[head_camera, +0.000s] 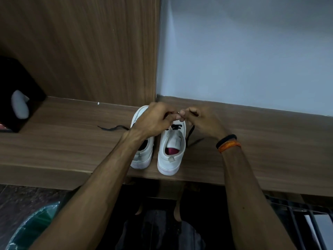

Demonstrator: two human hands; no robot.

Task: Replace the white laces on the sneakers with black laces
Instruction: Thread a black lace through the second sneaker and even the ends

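Two white sneakers stand side by side on a wooden shelf [72,141], heels toward me. The right sneaker [172,152] carries a black lace [175,126] across its upper eyelets, and a loose lace end [191,134] trails down its right side. The left sneaker [142,156] is partly covered by my left forearm. My left hand [153,120] and my right hand [200,120] meet fingertip to fingertip above the front of the right sneaker, each with fingers curled and pinching the black lace. Another black lace [113,128] lies on the shelf to the left.
A black box [16,83] with a grey object [19,103] against it stands at the shelf's left end. A wood panel and a pale wall rise behind the sneakers. Below the shelf edge are my feet and a dark floor.
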